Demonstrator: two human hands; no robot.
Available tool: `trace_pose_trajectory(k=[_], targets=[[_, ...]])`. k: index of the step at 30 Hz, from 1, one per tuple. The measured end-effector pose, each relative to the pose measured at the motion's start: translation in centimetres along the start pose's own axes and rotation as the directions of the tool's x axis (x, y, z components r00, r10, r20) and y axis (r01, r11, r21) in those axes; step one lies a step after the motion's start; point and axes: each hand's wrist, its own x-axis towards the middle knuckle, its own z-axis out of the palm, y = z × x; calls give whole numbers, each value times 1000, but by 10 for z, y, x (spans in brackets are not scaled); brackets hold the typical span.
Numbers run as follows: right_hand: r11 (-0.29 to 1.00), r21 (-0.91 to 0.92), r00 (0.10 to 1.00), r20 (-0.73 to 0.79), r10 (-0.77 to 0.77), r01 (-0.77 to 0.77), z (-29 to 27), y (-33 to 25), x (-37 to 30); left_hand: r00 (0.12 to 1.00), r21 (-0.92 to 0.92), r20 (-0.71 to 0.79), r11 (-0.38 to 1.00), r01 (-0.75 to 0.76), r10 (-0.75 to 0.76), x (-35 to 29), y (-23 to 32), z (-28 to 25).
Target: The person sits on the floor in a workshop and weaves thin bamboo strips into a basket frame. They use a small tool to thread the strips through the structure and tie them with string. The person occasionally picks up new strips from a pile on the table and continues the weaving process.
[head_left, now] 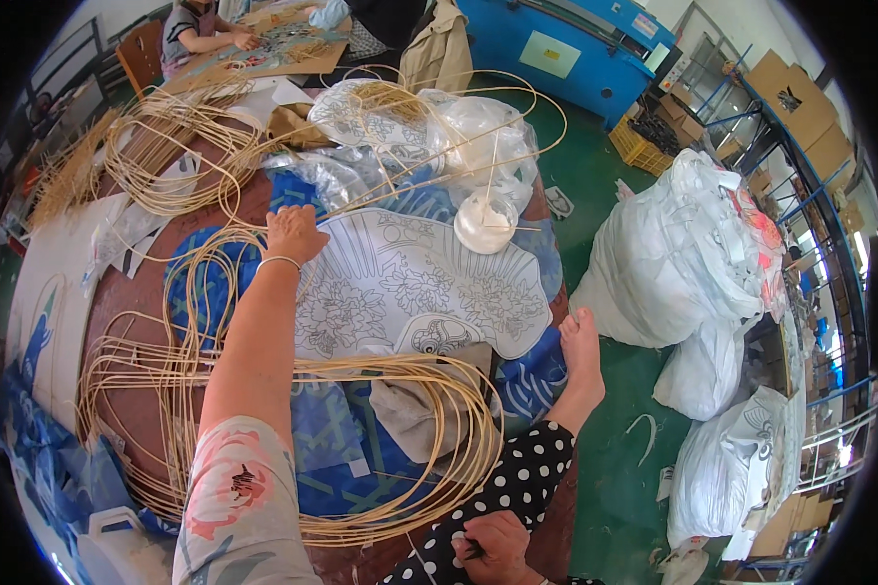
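Observation:
My left arm reaches forward, and my left hand point(296, 234) is at the left edge of a white sheet printed with black floral line drawings point(380, 283). Its fingers are apart and point down and away, with their tips partly hidden. Thin cane strips point(400, 180) run close by it toward the upper right. Low in the view, my right hand point(498, 548) is closed over my polka-dot trouser leg point(532, 468). Something small and dark shows at its fingers, too little to name. Long loops of cane point(410, 370) lie between me and the sheet.
A clear tub of white paste point(485, 222) with a stick stands at the sheet's far right. More coiled cane point(180, 185) lies far left. Stuffed white bags point(654, 258) stand on the green floor at right. Beyond are a blue machine point(566, 49) and another person point(200, 34).

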Motion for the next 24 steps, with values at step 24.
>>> trace_pose_trajectory(k=[24], targets=[[997, -75, 997, -75, 4, -9, 11, 10, -16, 506, -683, -708, 660, -312, -493, 7, 1, -131]])
